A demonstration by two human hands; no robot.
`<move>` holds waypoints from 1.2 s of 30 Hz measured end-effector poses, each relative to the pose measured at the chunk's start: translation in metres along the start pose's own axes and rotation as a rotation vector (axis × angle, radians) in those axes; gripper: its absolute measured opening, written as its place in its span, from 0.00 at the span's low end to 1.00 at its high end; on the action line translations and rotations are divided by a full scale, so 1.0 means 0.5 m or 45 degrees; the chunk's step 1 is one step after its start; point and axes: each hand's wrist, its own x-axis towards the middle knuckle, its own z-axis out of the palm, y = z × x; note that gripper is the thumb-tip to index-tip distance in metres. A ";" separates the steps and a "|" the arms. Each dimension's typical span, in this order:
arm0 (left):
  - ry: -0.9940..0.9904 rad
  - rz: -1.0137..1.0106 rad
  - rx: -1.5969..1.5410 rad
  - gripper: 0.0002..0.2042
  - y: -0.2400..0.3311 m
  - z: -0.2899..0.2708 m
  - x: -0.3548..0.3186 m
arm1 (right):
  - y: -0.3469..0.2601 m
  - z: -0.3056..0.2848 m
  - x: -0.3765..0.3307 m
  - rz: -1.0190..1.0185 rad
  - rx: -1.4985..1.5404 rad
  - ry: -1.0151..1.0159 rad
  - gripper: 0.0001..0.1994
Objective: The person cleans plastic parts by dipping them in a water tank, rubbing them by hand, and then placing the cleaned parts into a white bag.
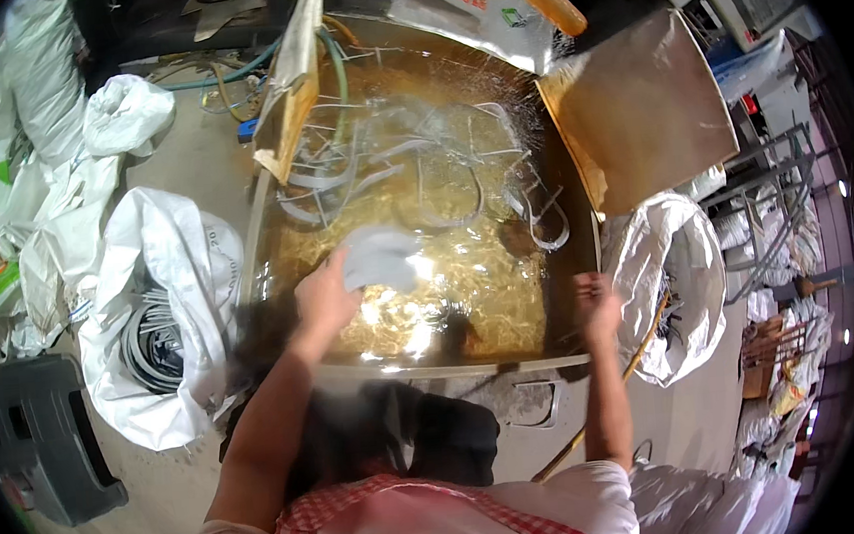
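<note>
My left hand [324, 300] is closed on the near left edge of a flat, rounded grey piece [378, 259], which is blurred. The piece is over a large tub [435, 370] of yellowish, rippling water. My right hand [599, 306] is at the tub's right rim, beside a white sack. Its fingers are curled; whatever they hold, if anything, cannot be made out. Several curved grey strips [463, 209] lie in the far half of the tub, where water splashes.
At left, an open white sack [171, 388] holds coiled grey pieces. Another open white sack [692, 256] stands right of the tub, with a thin rod [644, 345] leaning there. Brownish boards [636, 115] rise from the tub's far edges. A dark plastic stool [39, 438] is at lower left.
</note>
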 end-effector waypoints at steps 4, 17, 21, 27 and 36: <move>-0.113 0.267 0.255 0.24 -0.047 0.054 -0.013 | -0.238 -0.140 0.035 -0.620 -2.164 0.785 0.31; -0.297 0.450 0.422 0.27 -0.119 0.146 -0.038 | 0.192 0.065 0.193 -0.233 -1.471 -0.300 0.25; -0.759 0.329 0.320 0.30 -0.008 0.110 -0.033 | 0.310 0.131 0.281 -0.144 -1.358 -0.195 0.36; -0.917 0.478 0.447 0.28 0.001 0.078 -0.044 | 0.434 0.180 0.410 -0.204 -1.385 0.010 0.45; -0.900 0.515 0.458 0.29 0.010 0.078 -0.076 | 0.466 0.203 0.305 -0.373 -1.202 -0.141 0.12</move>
